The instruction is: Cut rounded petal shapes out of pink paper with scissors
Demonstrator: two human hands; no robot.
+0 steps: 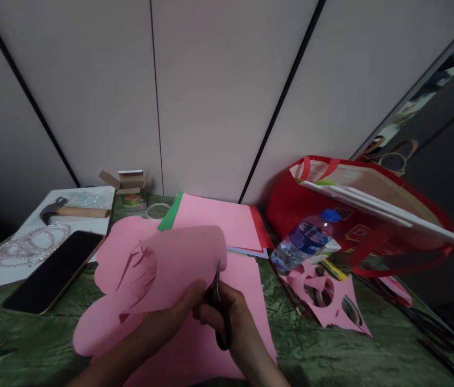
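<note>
My right hand is closed round the dark handles of a pair of scissors, whose blades point up and away from me at the right edge of a pink paper sheet. My left hand grips that sheet by its near edge, thumb on top; its other fingers are hidden beneath. The sheet curls upward over the table. Left of it lies a large pink paper cutout with rounded lobes and slits in its middle. Beneath my hands, more pink paper lies flat.
Behind is a stack of coloured paper. At right are a water bottle, pink scraps and a red bag. At left are a black phone, a hammer, bead strings and a small open box.
</note>
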